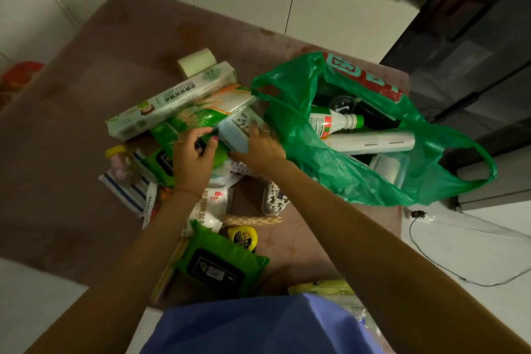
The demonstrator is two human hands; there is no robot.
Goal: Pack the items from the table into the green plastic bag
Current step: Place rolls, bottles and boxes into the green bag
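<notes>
The green plastic bag [339, 169] lies open at the table's right side, holding a white bottle with a green cap [333, 122], a white tube [373, 142] and a clear box [390, 167]. A pile of items sits left of it. My right hand [260, 146] and my left hand [194, 156] both rest on a pale blue-white pack [234, 129] in the pile, fingers curled round its edges. A green patterned packet [198, 116] and a long white-green box [172, 100] lie just behind.
Nearer me lie a green wipes pack [221, 264], a yellow tape measure [242, 237], a white salt bag [209, 205], a box of white beads [274, 200] and a small yellow-lidded jar [119, 162]. A cream roll [196, 62] sits farther back. A cable [448, 267] trails on the floor at right.
</notes>
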